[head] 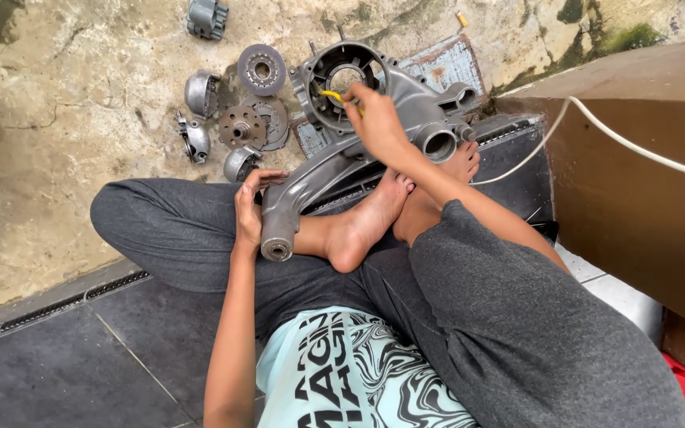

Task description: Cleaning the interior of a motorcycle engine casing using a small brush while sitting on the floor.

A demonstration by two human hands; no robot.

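- My left hand [249, 208] grips the narrow arm of the casing [358, 135], fingers wrapped round its edge; the casing lies across my feet [374, 218] and reaches out onto the concrete [65, 119].
- My right hand [376, 120] is closed on a thin yellow tool [331, 95], its tip at the rim of the casing's big round opening.
- I judge the casing could rock or slide off my feet if I press hard with the tool, since only one hand steadies it and bare skin is a soft, uneven rest.
- A slip of the tool could send it into the opening, or scrape my knuckles on the cast rim.
- The white cord [596, 127] runs close to my right forearm, and I think an elbow swing could snag it.
- The loose parts [239, 111] lie near the casing, and a shift of the casing could knock them about.
- The casing is dull grey cast metal, rough and matte, with ringed bores and a long tapering arm ending in a small round boss.
- The parts are round, toothed or domed, in grey metal touched with rust.
- The concrete is cracked and stained, and the tile [81, 364] under me is dark and smooth.
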